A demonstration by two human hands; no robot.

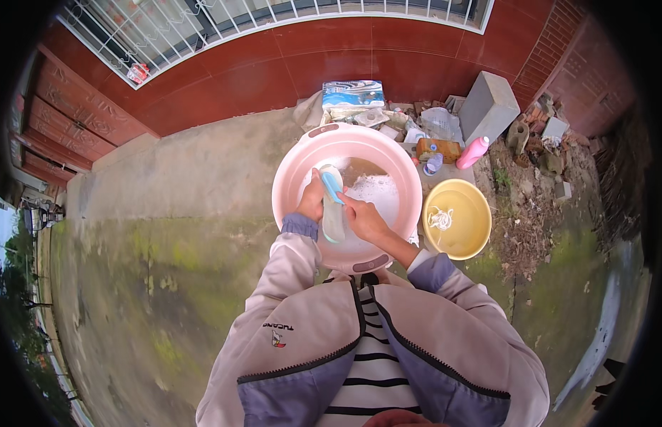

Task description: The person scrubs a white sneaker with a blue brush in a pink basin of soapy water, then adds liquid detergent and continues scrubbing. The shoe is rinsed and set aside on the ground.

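Note:
Over a large pink plastic basin [281, 176] with sudsy water [374, 189], my left hand [310, 198] grips a pale shoe [333, 225] along its side. The shoe lies lengthwise, toward and away from me, and its surface looks wet. In my right hand [366, 218] is a light blue scrubbing brush [332, 184], pressed against the upper part of the shoe. The index finger stretches along the brush's back. The bristles are hidden beneath it. Brownish water shows through the foam at the basin's far side.
A yellow basin [469, 235] to the right holds water and white shoelaces [441, 218]. Behind it are a pink detergent bottle [473, 152], a brick [438, 149] and a small plastic bottle [433, 164]. A grey block [488, 107] and a blue-and-white box [353, 94] stand near the red wall [331, 64].

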